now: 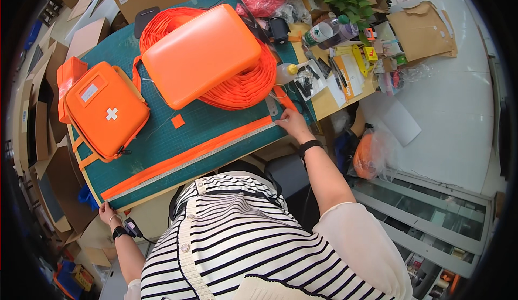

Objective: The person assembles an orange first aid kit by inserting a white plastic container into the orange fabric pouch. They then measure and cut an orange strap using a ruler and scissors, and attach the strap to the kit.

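A long orange zipper-like strap [189,157] lies flat and straight along the near edge of the green cutting mat [226,117]. A pale measuring tape [197,159] with fine marks runs along its near side. My right hand [293,124] is closed in a pinch on the tape at the right end, beside the strap's end. At the near left corner, my left hand [107,213] pinches around the tape's other end; its fingertips are partly hidden. An orange strap piece [284,99] and a metal ruler end [271,106] lie just beyond my right hand.
Behind the strap sit an orange case with a white cross [102,111], a large coil of orange strap [243,89] and an orange box lid [202,54] on it. A small orange square [177,121] lies nearby. Bottles [318,33], pens and a plant [345,0] crowd the right.
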The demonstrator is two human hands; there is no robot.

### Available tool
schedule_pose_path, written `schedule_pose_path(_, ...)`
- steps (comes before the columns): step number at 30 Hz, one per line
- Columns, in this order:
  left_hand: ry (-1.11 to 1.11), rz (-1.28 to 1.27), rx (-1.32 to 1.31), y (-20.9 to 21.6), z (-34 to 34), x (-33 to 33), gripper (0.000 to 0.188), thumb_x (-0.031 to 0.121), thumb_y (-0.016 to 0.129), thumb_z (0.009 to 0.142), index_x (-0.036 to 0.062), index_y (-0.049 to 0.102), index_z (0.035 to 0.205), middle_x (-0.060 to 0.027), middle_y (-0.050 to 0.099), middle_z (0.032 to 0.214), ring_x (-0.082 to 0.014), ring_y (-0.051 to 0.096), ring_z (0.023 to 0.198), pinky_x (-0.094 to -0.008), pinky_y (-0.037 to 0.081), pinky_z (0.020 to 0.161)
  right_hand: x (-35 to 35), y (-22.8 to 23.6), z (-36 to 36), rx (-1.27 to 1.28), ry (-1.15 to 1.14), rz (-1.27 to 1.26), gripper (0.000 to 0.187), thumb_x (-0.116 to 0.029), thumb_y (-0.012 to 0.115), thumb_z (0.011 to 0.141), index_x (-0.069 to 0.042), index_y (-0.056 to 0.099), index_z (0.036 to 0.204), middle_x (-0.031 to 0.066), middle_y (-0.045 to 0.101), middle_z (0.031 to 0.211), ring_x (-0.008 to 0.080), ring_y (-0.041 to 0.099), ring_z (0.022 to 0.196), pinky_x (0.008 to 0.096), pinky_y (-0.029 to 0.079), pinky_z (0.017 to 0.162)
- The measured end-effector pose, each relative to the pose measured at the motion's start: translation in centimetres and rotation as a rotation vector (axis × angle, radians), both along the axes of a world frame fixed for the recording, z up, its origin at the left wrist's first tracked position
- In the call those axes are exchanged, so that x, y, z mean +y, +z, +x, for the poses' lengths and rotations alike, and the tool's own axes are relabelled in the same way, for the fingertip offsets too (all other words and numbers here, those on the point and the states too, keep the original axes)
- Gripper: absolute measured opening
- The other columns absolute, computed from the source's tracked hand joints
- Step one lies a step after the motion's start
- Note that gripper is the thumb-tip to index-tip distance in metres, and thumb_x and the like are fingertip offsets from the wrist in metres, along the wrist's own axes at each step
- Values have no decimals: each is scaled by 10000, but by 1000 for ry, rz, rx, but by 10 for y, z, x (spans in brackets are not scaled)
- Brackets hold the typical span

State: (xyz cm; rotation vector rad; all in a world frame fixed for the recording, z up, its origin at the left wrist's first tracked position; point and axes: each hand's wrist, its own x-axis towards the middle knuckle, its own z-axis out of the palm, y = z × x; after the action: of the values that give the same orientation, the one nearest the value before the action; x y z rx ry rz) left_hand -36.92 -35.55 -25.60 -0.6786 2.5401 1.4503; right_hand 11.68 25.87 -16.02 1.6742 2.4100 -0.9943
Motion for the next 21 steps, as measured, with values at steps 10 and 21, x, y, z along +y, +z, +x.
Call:
schedule_pose_path(10,30,2,-10,5,2,5,118,174,682,845,104,598,889,26,571,724,-74,465,543,-221,365,446,-2,0,-4,-35,-36,9,305,-270,786,681,-42,596,749,141,635,759,311,622,765,386,486,694)
schedule_pose_path(21,19,-3,-8,4,2,4,109,169,674,851,102,592,876,29,554,705,-66,453,530,-224,366,446,5,2,-8,-125,11,4,312,-296,787,673,-52,595,709,119,631,706,296,623,719,393,482,657)
